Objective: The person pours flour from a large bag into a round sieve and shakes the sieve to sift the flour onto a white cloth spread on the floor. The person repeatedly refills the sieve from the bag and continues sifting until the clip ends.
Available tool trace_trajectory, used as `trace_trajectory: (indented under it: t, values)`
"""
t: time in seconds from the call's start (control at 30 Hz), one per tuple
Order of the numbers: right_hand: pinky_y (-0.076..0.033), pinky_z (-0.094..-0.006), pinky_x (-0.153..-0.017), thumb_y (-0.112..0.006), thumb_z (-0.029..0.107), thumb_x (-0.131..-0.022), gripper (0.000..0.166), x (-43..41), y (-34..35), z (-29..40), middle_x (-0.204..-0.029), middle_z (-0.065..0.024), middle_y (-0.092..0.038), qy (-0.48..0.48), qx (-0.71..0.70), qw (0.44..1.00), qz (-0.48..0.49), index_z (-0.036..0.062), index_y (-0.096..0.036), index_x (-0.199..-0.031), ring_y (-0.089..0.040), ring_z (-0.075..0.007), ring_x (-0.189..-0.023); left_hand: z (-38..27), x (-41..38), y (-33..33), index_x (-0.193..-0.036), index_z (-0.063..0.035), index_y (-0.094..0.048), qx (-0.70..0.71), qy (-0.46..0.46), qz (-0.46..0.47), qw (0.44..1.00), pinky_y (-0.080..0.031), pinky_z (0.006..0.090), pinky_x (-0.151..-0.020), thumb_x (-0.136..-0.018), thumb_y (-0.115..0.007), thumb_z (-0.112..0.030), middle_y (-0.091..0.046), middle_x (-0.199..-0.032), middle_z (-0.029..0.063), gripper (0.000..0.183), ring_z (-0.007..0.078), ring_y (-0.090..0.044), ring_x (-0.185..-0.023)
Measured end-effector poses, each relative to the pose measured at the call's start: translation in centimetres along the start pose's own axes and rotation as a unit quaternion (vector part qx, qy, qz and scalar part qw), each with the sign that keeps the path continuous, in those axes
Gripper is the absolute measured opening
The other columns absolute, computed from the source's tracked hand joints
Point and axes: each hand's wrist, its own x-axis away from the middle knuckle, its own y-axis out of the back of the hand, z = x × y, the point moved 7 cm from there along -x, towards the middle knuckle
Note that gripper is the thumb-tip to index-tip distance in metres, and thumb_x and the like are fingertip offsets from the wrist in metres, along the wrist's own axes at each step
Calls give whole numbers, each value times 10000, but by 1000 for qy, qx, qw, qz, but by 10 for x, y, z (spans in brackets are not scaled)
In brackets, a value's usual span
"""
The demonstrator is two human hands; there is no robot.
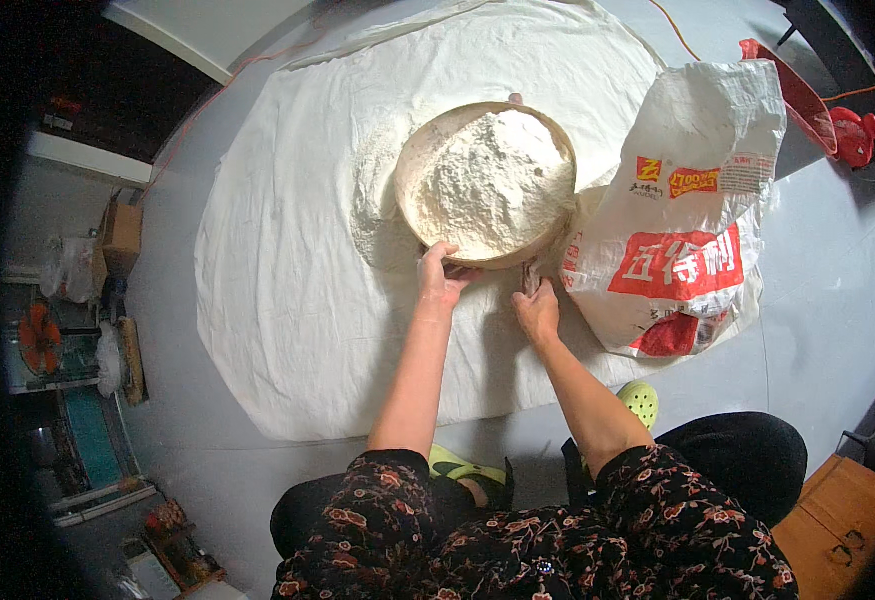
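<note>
A round, shallow sieve or pan (pixel 573 180) with a thin rim, heaped with white flour (pixel 486 180), is above a white cloth (pixel 287 300). My left hand (pixel 441 276) grips its near left rim, thumb on top and fingers underneath. My right hand (pixel 539 306) is closed around a narrow, stick-like piece (pixel 531 276) at the near right edge; where it leads under the flour holder is hidden. A small rounded tip (pixel 515 98) shows past the far rim; I cannot tell what it is. Fine flour (pixel 377 202) lies on the cloth to the left.
A large white woven flour sack (pixel 689 202) with red printing stands at the right on the cloth. Beyond it are a red scoop-like container (pixel 797 97) and a red object (pixel 854 136). An orange cord (pixel 205 109) crosses the grey floor. A wooden stool or box (pixel 831 525) is at lower right.
</note>
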Motion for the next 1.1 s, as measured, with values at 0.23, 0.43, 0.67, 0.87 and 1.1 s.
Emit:
trace_trajectory:
  t: [0.23,0.43,0.67,0.87,1.1]
  values:
    - [-424,-443,-687,-572,190,-656,352,-9,21,-7,-780,-249,-560,15,11,1000,-3,-3,-420,-909,-548,-408,-754,4,12,-17,-1201,19,-288,24,-1,23,999,-396,550,-841,-656,-506,-142,-375,-1134,230,609,396,-406,-1039]
    - [-424,-461,-683,-552,173,-683,359,-31,8,32,-791,-259,-568,32,33,998,43,-18,-403,-949,-546,-418,-762,-22,30,-22,-1232,24,-239,51,-4,-6,999,-338,560,-914,-674,-473,-110,-299,-1206,233,620,393,-325,-1126]
    - [-434,-450,-704,-550,180,-683,371,-49,-30,80,-798,-246,-585,49,20,996,77,-31,-417,-957,-570,-389,-773,-59,32,-1,-1229,26,-213,110,-38,-51,992,-281,591,-944,-696,-462,-97,-243,-1222,236,601,410,-249,-1165]
    - [-443,-428,-737,-596,206,-663,449,-68,-57,90,-833,-241,-592,36,-2,994,100,-37,-409,-992,-575,-386,-809,-68,45,-3,-1204,31,-235,153,-83,-72,982,-313,596,-923,-678,-468,-89,-264,-1200,242,587,418,-265,-1156]
    - [-441,-417,-744,-609,231,-661,530,-47,-67,71,-854,-243,-587,14,25,993,111,-42,-381,-1054,-570,-378,-827,-55,46,24,-1191,38,-264,154,-41,-67,985,-290,584,-940,-675,-483,-92,-276,-1200,241,575,403,-269,-1160]
